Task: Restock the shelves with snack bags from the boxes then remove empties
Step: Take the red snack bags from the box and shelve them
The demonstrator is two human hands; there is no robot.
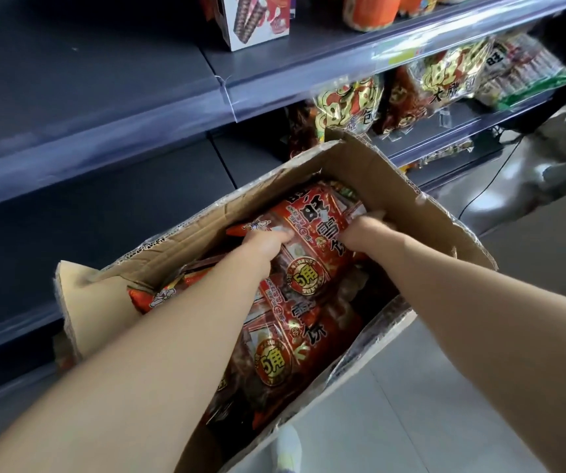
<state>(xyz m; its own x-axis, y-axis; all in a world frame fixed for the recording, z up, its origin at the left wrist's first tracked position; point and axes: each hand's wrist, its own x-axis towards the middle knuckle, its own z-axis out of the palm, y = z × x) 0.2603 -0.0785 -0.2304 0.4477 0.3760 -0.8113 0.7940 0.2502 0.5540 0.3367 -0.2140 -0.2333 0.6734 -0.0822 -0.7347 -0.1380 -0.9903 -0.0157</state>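
Observation:
An open cardboard box (pixel 408 206) sits on the floor against the shelving, with several red snack bags inside. Both my arms reach down into it. My left hand (pixel 266 242) grips the left side of the top red snack bag (pixel 312 230), fingers curled into its wrapper. My right hand (pixel 363 230) grips the same bag's right side. Another red bag (pixel 285 339) lies just below it in the box, and a further one (pixel 158 295) shows under my left forearm.
Dark grey shelves (pixel 87 107) to the left hold nothing in view. To the right, gold-and-red snack bags (pixel 350 104) stand on a shelf, and a white carton (pixel 257 18) sits on the upper shelf. Pale tiled floor (pixel 445 387) lies at lower right, with a black cable (pixel 493 179).

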